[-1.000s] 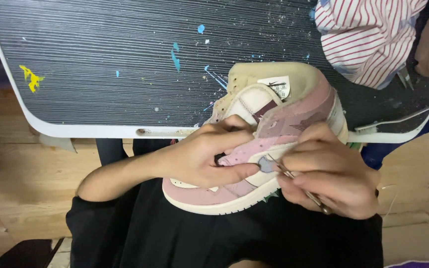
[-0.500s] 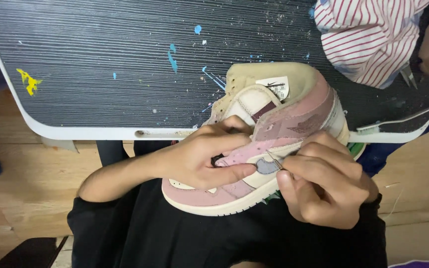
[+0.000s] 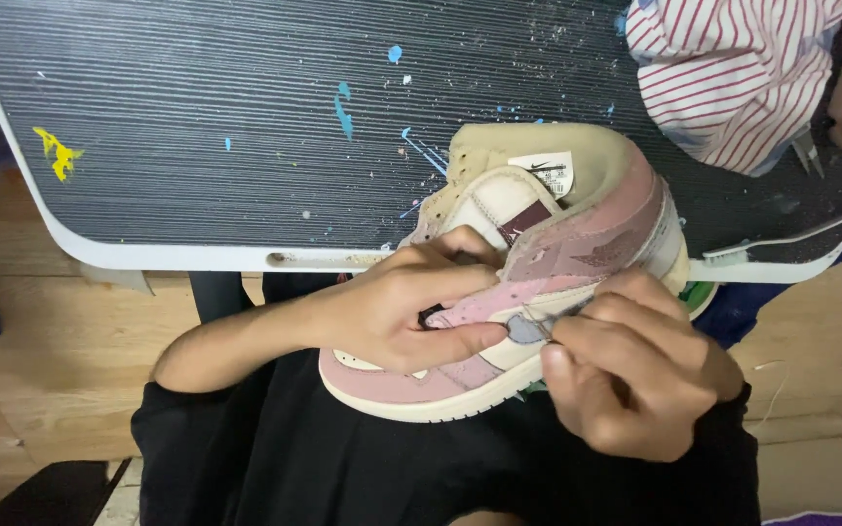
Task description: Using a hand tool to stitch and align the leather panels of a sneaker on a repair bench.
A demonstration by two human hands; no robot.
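A pink and cream high-top sneaker (image 3: 577, 244) lies on its side across my lap, heel toward the table. My left hand (image 3: 411, 312) grips its side panel, fingers over the laces area and thumb pressed on the pink stripe. My right hand (image 3: 635, 380) is curled tight at the sole edge, fingertips pinching a thin tool against a small grey patch (image 3: 526, 329) on the shoe. Most of the tool is hidden inside the fist.
A dark ribbed tabletop (image 3: 246, 127) with a white rim and paint specks lies just beyond the shoe. A red-and-white striped cloth (image 3: 733, 78) sits at its far right corner, with a white cable (image 3: 791, 239) beside it. Wooden floor shows on both sides.
My right hand has shifted up and left onto the shoe's side and closed over the thin tool, whose handle stuck out before. My left hand and the shoe have barely moved.
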